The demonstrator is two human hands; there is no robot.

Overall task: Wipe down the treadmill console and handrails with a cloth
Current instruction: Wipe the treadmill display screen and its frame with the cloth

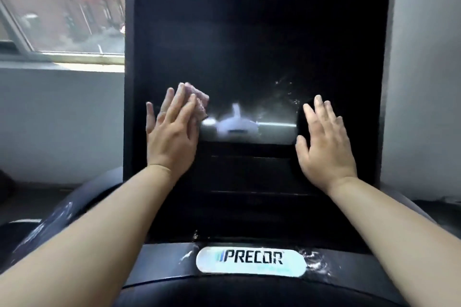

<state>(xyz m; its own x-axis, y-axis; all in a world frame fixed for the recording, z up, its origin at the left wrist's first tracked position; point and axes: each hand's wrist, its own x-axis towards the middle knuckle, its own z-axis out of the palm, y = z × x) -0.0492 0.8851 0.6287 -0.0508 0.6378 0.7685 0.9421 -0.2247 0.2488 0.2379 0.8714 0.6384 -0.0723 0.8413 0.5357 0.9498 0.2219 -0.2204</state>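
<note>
We are pressing a small pinkish cloth (195, 99) flat against the dark Precor treadmill console (249, 45) with our left hand (172, 132), fingers spread and laid over it rather than clenched, so the cloth is pinned between palm and screen near the console's left edge. Our right hand (324, 142) is lying open and flat against the right side of the same panel, holding nothing, seemingly steadying. The unwiped stretch is lying to the right of the cloth: a pale reflection (237, 124) and a scatter of specks (287, 92) are sitting between our 2 hands, so we judge the next stroke should be running sideways toward the right hand. The left hand is the nearer one. No containers are showing. The curved left handrail (50, 219), streaked, is lying below, apparently not yet wiped.
</note>
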